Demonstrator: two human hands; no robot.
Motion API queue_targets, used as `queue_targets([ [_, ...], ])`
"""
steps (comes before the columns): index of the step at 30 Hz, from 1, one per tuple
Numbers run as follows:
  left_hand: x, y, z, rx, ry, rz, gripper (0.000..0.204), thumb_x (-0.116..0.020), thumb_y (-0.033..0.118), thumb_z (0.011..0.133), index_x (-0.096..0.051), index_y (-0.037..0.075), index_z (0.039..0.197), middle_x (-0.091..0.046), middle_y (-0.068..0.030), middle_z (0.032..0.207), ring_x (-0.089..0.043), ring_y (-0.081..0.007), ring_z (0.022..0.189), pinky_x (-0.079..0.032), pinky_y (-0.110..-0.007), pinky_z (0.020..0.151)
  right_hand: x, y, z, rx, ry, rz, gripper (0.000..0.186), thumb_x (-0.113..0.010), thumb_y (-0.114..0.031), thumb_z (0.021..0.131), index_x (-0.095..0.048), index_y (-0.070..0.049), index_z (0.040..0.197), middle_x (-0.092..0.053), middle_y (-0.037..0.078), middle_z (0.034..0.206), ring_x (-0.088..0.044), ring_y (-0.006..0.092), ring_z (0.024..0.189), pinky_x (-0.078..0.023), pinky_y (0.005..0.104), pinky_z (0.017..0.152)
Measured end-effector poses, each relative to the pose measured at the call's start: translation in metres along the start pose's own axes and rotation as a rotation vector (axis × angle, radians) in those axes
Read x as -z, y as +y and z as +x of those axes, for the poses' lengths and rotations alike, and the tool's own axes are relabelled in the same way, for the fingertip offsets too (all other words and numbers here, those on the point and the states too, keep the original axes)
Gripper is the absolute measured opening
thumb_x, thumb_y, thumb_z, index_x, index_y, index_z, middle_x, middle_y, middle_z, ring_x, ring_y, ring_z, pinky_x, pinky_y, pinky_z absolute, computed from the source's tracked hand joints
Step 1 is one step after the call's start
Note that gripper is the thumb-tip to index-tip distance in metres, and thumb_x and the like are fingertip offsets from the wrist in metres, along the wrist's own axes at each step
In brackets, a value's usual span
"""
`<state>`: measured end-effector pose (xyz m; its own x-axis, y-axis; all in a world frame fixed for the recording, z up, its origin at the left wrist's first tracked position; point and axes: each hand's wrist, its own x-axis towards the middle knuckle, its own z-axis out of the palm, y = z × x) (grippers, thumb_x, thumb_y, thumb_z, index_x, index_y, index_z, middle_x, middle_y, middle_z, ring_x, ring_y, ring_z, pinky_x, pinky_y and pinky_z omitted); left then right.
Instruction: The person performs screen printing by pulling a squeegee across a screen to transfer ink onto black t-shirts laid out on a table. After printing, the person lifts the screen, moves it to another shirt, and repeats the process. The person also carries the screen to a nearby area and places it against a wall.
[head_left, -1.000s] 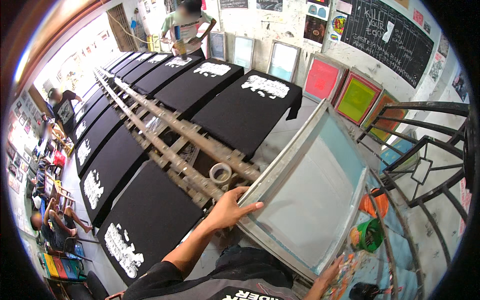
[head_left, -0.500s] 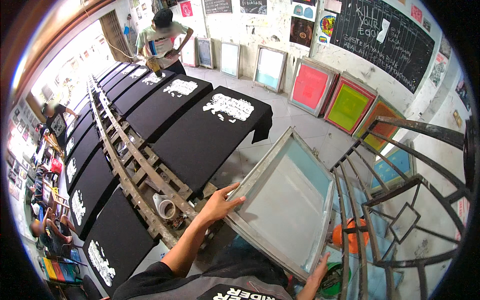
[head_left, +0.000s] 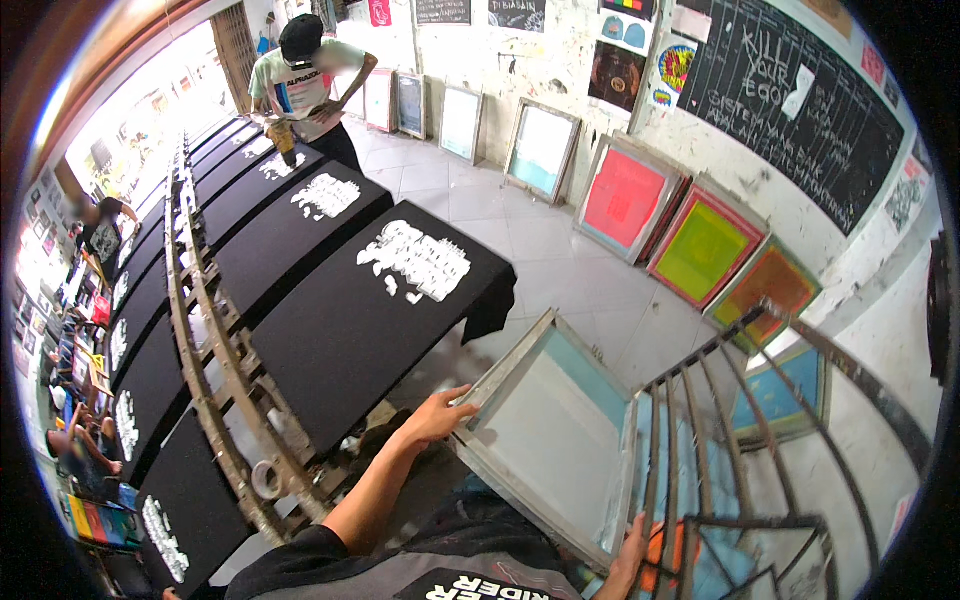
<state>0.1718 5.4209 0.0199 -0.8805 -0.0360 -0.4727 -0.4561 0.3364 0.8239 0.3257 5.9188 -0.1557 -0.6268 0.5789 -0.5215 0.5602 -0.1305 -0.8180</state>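
Between my two hands hangs a silk-screen printing frame, tilted, with a worn pale wooden border and a whitish mesh that is light blue along its upper part. My left hand is closed on the frame's left side, with its thumb and fingers over the edge. At the lower right corner my right hand grips the border, its fingers partly hidden. To the left of the frame a black T-shirt with a white print lies flat on a long printing board.
A dark metal railing rises close on the right, with an orange bucket behind it. More screen frames, such as a red one, lean against the wall. Metal rails run between rows of black shirts. A person stands far off.
My view has turned, and the shirts and rails have shifted left and down in it. The frame stays in both hands, a little lower and farther left by the railing.
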Motion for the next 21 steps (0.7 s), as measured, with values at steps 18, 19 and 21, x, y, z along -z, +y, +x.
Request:
queue_targets([
  [18, -0.013, 0.187, 0.307, 0.184, -0.112, -0.489, 0.079, -0.059, 0.03, 0.104, -0.027, -0.005, 0.168, -0.039, -0.0267, 0.167, -0.04, -0.0375, 0.152, -0.038, -0.048, 0.122, -0.173, -0.266, 0.219, -0.412, 0.006, -0.303, 0.104, -0.054, -0.082, 0.096, -0.066, 0.016, 0.129, -0.075, 0.023, 0.118, -0.072, 0.0336, 0.111, -0.054, 0.0421, 0.099],
  [19, -0.013, 0.195, 0.321, 0.213, -0.092, -0.496, 0.081, -0.06, 0.031, 0.104, -0.026, -0.005, 0.168, -0.039, -0.0274, 0.167, -0.041, -0.0376, 0.152, -0.038, -0.048, 0.122, -0.184, -0.276, 0.231, -0.432, 0.013, -0.31, 0.105, -0.054, -0.083, 0.096, -0.066, 0.016, 0.129, -0.075, 0.023, 0.118, -0.072, 0.0337, 0.111, -0.054, 0.0422, 0.099],
  [21, -0.011, 0.208, 0.354, 0.24, -0.111, -0.477, 0.085, -0.064, 0.032, 0.103, -0.024, -0.007, 0.167, -0.044, -0.0287, 0.163, -0.047, -0.0369, 0.147, -0.041, -0.047, 0.12, -0.205, -0.301, 0.259, -0.459, 0.017, -0.323, 0.105, -0.054, -0.083, 0.095, -0.066, 0.016, 0.129, -0.075, 0.023, 0.118, -0.072, 0.034, 0.111, -0.054, 0.0423, 0.099],
])
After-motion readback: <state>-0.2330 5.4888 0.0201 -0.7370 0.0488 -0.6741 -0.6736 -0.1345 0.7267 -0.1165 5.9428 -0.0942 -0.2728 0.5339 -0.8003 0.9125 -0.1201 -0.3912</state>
